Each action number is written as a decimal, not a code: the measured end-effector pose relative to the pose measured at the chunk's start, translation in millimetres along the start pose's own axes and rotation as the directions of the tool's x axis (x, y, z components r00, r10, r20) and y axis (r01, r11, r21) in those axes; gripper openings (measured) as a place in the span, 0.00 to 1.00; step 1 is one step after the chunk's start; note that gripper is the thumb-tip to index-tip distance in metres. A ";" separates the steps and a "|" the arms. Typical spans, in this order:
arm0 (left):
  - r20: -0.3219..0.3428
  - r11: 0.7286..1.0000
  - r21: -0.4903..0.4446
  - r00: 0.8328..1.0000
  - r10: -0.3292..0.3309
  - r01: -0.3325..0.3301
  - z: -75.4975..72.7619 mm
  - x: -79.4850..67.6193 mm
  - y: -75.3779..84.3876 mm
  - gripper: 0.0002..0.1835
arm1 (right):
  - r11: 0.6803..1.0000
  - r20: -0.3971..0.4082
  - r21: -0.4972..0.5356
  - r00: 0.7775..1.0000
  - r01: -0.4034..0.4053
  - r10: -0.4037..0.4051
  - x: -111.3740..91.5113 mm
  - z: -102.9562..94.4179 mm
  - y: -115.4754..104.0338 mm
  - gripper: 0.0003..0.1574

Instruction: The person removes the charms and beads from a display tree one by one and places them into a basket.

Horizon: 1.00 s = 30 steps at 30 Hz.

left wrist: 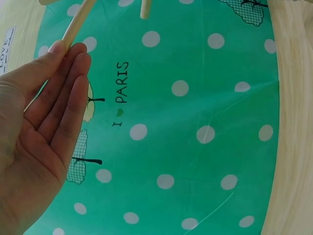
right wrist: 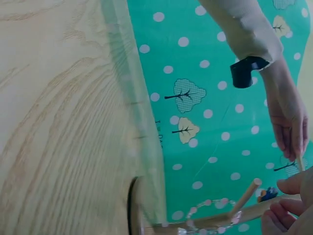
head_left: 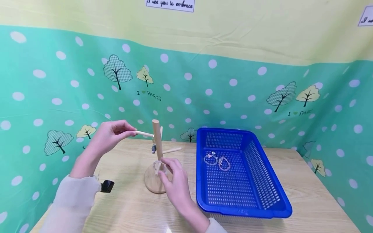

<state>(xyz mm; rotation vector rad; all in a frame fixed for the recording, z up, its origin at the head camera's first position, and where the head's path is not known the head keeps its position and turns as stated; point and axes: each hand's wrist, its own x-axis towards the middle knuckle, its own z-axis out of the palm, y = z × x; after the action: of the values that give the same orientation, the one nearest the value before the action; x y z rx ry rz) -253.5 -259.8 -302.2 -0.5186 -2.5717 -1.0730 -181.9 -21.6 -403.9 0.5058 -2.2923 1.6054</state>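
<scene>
A wooden jewelry stand [head_left: 157, 142] rises from a round base [head_left: 154, 183], with thin pegs sticking out of its post. My left hand [head_left: 112, 136] pinches the end of an upper-left peg [left wrist: 78, 22] between thumb and fingertips. From that peg, close to the post, hangs a piece with a dark blue charm [head_left: 153, 148]. Lower down, my right hand [head_left: 177, 184] holds the post between thumb and fingers, which partly cover it. A clear and pink beaded bracelet [right wrist: 208, 201] hangs around a low peg [right wrist: 246, 196] beside these fingers.
To the right stands a blue plastic basket [head_left: 244, 212] with two beaded bracelets [head_left: 224, 164] on its mesh floor. The light wood table [head_left: 125, 207] meets a green dotted cloth [head_left: 186, 87] at the back. A black wrist strap [head_left: 107, 186] sits by the left sleeve.
</scene>
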 end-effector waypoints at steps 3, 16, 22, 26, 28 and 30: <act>0.010 1.000 0.000 1.000 -0.005 0.005 -0.7 0.9 1.3 0.04 | 0.999 -0.030 0.047 0.999 -0.024 0.025 2.1 5.0 7.6 0.22; 0.029 1.000 -0.007 0.999 0.014 -0.014 -3.3 2.4 6.1 0.04 | 0.971 -0.062 0.172 0.981 -0.168 0.181 12.6 21.8 34.5 0.18; 0.018 1.000 -0.003 1.000 0.007 -0.007 -2.5 2.1 5.8 0.04 | 0.962 -0.081 0.211 0.977 -0.176 0.197 17.4 24.2 44.0 0.12; 0.003 1.000 0.013 1.000 0.013 -0.013 -1.7 3.0 3.5 0.03 | 0.964 -0.106 0.211 0.976 -0.165 0.190 21.6 26.4 47.1 0.10; 0.002 1.000 0.021 1.000 0.006 -0.006 -0.9 2.9 2.8 0.03 | 0.963 -0.109 0.204 0.974 -0.175 0.200 22.2 27.6 48.2 0.09; 0.013 1.000 0.027 1.000 -0.004 0.004 -0.2 2.3 2.5 0.03 | 0.959 -0.110 0.203 0.969 -0.195 0.220 20.9 28.5 48.8 0.07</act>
<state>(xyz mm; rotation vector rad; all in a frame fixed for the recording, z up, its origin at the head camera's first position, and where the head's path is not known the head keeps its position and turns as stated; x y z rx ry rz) -254.5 -257.8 -299.6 -0.5163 -2.5961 -1.0378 -223.5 -35.5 -445.2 0.1965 -2.1652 1.9105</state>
